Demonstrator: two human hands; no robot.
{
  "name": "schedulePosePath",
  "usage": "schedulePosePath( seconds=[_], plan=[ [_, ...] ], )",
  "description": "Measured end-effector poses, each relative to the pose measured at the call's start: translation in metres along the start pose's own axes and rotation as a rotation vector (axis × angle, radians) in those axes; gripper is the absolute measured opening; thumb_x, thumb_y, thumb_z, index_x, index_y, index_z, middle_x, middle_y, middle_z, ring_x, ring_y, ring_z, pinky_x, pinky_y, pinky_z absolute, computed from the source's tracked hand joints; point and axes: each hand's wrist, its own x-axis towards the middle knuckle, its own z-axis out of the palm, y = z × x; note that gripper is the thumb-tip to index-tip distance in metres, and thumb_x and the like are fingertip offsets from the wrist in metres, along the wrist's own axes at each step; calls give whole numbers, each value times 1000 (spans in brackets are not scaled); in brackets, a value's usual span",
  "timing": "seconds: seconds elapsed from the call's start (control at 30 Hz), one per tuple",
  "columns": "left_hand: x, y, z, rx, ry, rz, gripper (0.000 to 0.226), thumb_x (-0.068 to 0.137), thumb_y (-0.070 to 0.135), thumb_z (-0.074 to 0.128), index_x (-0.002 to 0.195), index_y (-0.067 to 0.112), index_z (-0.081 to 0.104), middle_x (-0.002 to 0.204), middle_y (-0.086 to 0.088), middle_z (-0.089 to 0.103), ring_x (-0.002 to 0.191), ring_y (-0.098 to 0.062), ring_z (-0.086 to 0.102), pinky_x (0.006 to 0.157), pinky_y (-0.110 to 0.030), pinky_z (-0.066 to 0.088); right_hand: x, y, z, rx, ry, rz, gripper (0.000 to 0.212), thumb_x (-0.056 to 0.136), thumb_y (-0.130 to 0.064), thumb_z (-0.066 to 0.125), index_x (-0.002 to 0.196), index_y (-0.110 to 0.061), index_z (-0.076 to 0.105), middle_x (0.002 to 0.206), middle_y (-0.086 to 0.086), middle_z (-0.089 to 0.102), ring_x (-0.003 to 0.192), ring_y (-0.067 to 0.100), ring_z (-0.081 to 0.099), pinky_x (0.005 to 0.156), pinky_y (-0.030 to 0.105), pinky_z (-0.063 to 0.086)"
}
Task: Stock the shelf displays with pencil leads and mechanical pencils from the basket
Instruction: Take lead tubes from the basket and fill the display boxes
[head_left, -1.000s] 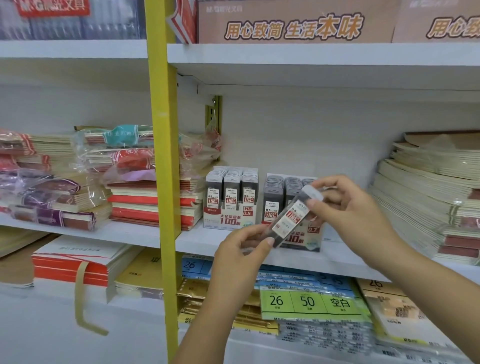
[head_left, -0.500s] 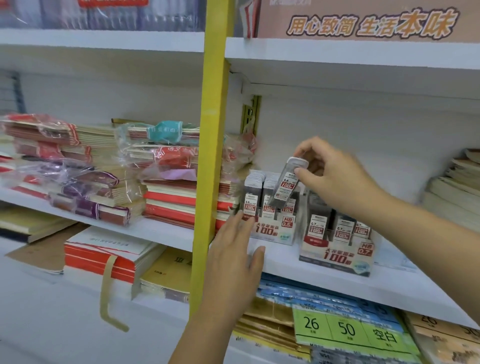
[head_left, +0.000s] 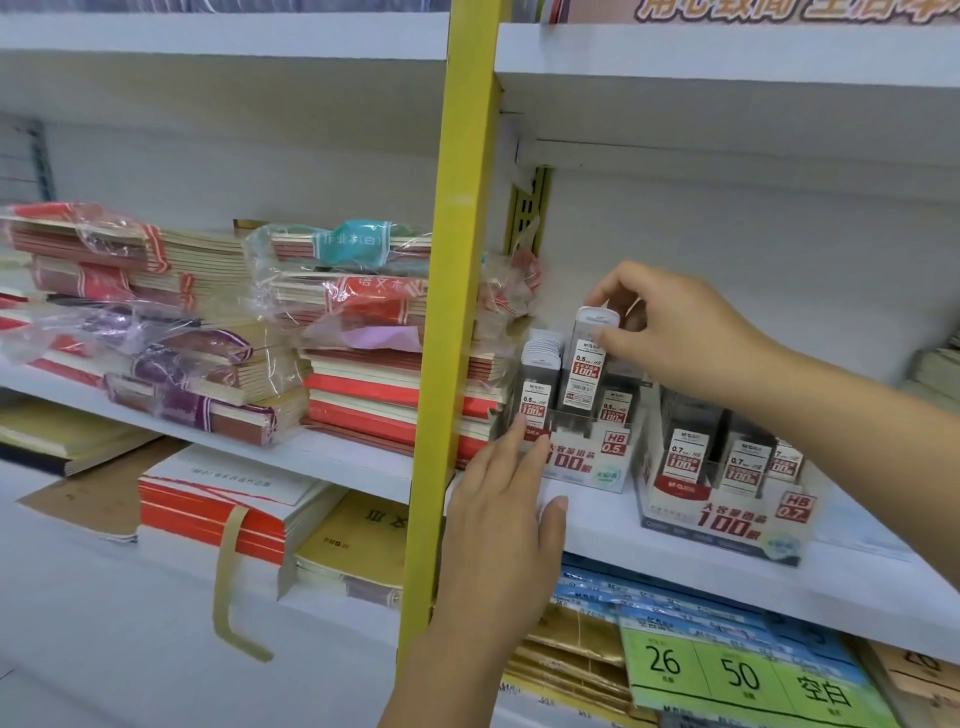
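White shelf with lead boxes, notebooks

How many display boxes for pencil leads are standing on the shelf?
2. The HB 0.5 display box stands just right of the yellow post, with the left hand at its front. The HB 0.7 display box stands beside it on the right. Others may lie outside the view.

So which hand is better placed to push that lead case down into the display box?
The right hand, probably. It already pinches the top of the lead case, standing upright and partly inside the 0.5 display box. The left hand only rests against the box front.
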Motion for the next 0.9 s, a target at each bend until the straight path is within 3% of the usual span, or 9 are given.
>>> schedulePosePath(
  seconds=[0.13,0.3,0.4,0.47,0.57,0.63,0.7,0.8,0.9],
  plan=[
    [0,0,0,-13,-4,-4,58,103,43,43,157,38,21,164,25,-1,152,-6,3,121,-29,6,-2,2,-1,-31,-70,13,15,86,-27,69,98,-31,61,88,-14,61,72,-5,56,55,8,38],
    [-1,-1,1,-25,-19,3,59,102,46,45,156,39,22,164,27,-2,152,-5,3,121,-30,7,-8,4,10,-226,-176,10,21,87,-36,68,108,-37,68,101,-9,50,95,9,47,80,30,41],
    [-1,-1,0,-37,-23,7,58,101,44,48,155,39,27,164,25,6,151,-5,5,121,-29,8,-10,2,7,-308,-151,9,27,92,-38,59,119,-38,66,102,-8,48,103,10,41,83,31,38],
    [-5,4,-3,-59,17,12,53,100,39,51,151,37,37,162,20,22,149,-7,14,122,-31,14,-21,0,1,-301,-112,-9,32,95,-36,55,127,-36,60,104,-10,47,108,10,40,87,30,36],
    [-23,16,-6,-128,190,21,39,93,35,50,130,29,60,133,13,55,125,-6,41,105,-30,40,-62,-11,-13,-125,66,-76,29,95,-33,51,122,-33,62,95,-16,52,95,5,48,82,24,41],
    [-44,23,-1,-143,190,33,33,90,33,49,118,27,65,114,14,59,106,-5,46,89,-22,42,-109,-13,-18,73,113,-103,23,93,-31,53,112,-35,64,90,-19,59,85,3,54,71,16,42],
    [-75,24,11,-139,22,47,27,91,25,56,116,26,65,109,13,57,101,-7,49,84,-18,39,-163,-6,-14,271,60,-50,17,93,-27,58,100,-40,66,86,-14,65,79,7,59,66,14,44],
    [-138,9,36,-108,-413,17,29,95,23,59,125,26,61,117,10,51,104,-10,51,86,-24,44,-244,24,18,402,-192,198,11,89,-35,59,93,-41,68,80,-11,67,70,8,60,61,18,46],
    [-208,-8,70,-48,-885,-95,40,97,24,60,136,20,54,133,0,49,119,-18,50,96,-26,39,-337,63,79,381,-523,501,15,93,-27,60,95,-41,66,91,-9,67,83,7,61,74,26,48]
  ],
)
